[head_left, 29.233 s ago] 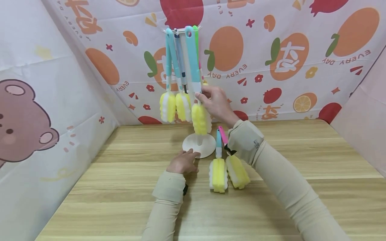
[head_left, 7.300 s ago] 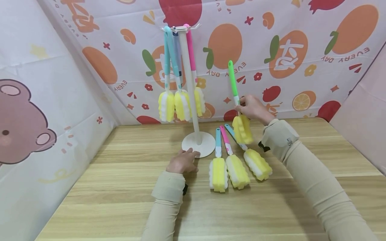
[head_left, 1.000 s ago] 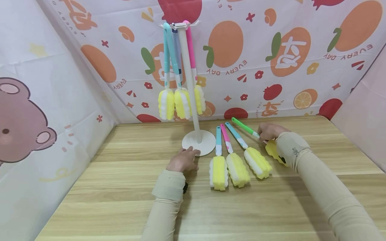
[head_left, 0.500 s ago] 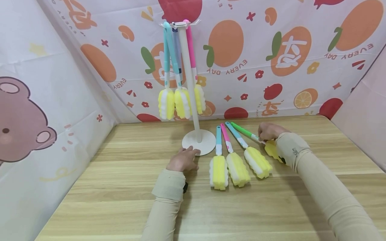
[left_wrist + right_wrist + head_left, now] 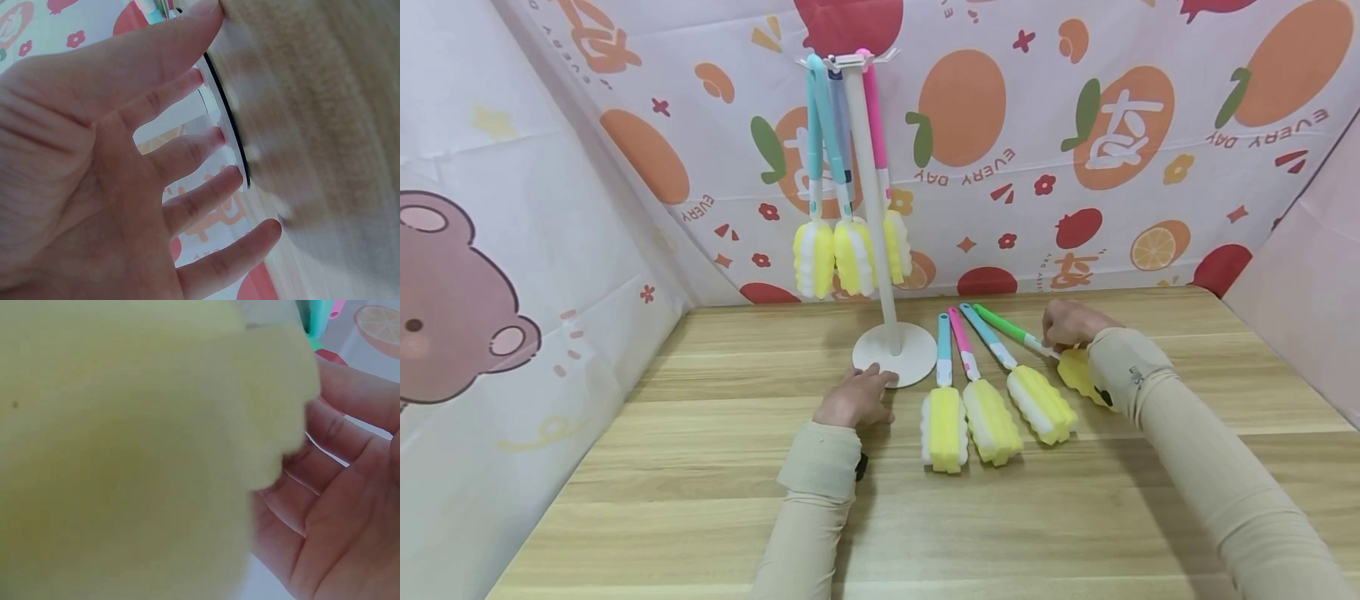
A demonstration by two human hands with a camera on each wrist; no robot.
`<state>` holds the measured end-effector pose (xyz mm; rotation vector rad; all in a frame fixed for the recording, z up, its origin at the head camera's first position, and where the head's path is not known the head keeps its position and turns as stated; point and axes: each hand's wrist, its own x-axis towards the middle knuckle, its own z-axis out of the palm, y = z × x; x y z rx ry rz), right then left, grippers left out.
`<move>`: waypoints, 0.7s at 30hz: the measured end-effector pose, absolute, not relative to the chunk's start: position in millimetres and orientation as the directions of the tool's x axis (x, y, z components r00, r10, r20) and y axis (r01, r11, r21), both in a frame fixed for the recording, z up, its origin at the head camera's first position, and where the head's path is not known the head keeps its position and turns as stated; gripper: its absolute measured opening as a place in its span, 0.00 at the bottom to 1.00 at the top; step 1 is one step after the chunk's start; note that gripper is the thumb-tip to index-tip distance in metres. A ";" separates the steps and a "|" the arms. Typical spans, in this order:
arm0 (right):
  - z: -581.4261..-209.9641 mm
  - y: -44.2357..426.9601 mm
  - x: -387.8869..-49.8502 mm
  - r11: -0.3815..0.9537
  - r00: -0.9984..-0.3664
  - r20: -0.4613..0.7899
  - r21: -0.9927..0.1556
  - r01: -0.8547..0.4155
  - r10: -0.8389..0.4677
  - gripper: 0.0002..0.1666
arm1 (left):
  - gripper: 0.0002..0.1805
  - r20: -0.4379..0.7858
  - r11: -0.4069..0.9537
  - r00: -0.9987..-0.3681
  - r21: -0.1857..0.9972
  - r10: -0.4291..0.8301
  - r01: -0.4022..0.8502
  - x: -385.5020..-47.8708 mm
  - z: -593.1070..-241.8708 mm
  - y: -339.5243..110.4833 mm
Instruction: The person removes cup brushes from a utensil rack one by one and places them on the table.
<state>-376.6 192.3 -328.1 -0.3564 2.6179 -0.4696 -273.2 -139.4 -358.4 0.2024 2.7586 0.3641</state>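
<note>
Right hand [image 5: 1073,323], right of centre in the head view: the fingers were bent and pinched the white neck of one brush.

Green brush [image 5: 1013,331], aslant at the right of centre: the slim handle was bright green, the neck white, the sponge yellow and lobed, partly hidden by the wrist. In the right wrist view a yellow sponge filled the left side, blurred.

Three laid brushes, fanned leftward of it: turquoise [image 5: 988,335], pink [image 5: 961,342] and turquoise [image 5: 943,340] handles, white collars, ribbed yellow sponges with white or paler bands.

Left hand [image 5: 855,398], below centre: the fingers were spread, touching the rim of a round white base [image 5: 912,360].

White stand [image 5: 873,208], upper centre: two turquoise brushes [image 5: 814,179], one grey-blue [image 5: 841,125] and one pink [image 5: 875,117] hung from its hooks.

Table [image 5: 700,483]: the wood-grain top was pale. Cloth [image 5: 1037,242], behind: fruit-printed.
</note>
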 end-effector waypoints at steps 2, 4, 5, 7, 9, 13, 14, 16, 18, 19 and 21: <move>-326.7 192.7 -376.3 0.907 -0.862 -0.391 -0.389 -0.164 -0.323 0.07 | 0.33 -0.320 0.956 -0.929 0.277 0.185 0.096 -273.2 -358.7 -139.5; -325.5 193.1 -376.1 0.905 -0.860 -0.395 -0.395 -0.159 -0.324 0.07 | 0.33 -0.320 0.956 -0.930 0.278 0.183 0.093 -273.3 -359.1 -140.0; -324.5 192.9 -375.7 0.903 -0.859 -0.397 -0.402 -0.155 -0.324 0.07 | 0.33 -0.321 0.956 -0.929 0.277 0.182 0.092 -273.3 -359.1 -140.1; -322.5 193.1 -375.7 0.899 -0.859 -0.394 -0.411 -0.153 -0.326 0.08 | 0.33 -0.325 0.957 -0.928 0.277 0.179 0.088 -273.3 -359.4 -140.2; -319.8 192.3 -375.5 0.895 -0.863 -0.383 -0.418 -0.157 -0.330 0.08 | 0.33 -0.328 0.957 -0.928 0.277 0.177 0.085 -273.3 -359.6 -140.1; -313.0 190.2 -375.2 0.888 -0.875 -0.340 -0.421 -0.186 -0.345 0.09 | 0.33 -0.328 0.957 -0.928 0.278 0.174 0.082 -273.0 -359.8 -140.4; -311.2 189.3 -374.9 0.887 -0.879 -0.330 -0.421 -0.190 -0.345 0.09 | 0.33 -0.327 0.957 -0.929 0.278 0.176 0.083 -272.9 -359.7 -140.5; -307.4 187.9 -374.0 0.882 -0.886 -0.305 -0.426 -0.200 -0.348 0.09 | 0.33 -0.324 0.957 -0.929 0.277 0.177 0.086 -272.6 -359.4 -140.6; -304.1 186.6 -372.5 0.876 -0.896 -0.272 -0.434 -0.212 -0.351 0.09 | 0.33 -0.323 0.957 -0.929 0.276 0.178 0.088 -272.4 -358.9 -140.3; -302.6 185.9 -372.0 0.873 -0.902 -0.256 -0.437 -0.215 -0.349 0.10 | 0.33 -0.322 0.957 -0.930 0.277 0.179 0.088 -272.5 -359.1 -140.2; -300.3 185.7 -371.0 0.864 -0.910 -0.215 -0.449 -0.230 -0.354 0.09 | 0.33 -0.320 0.957 -0.931 0.277 0.178 0.087 -272.4 -359.3 -140.0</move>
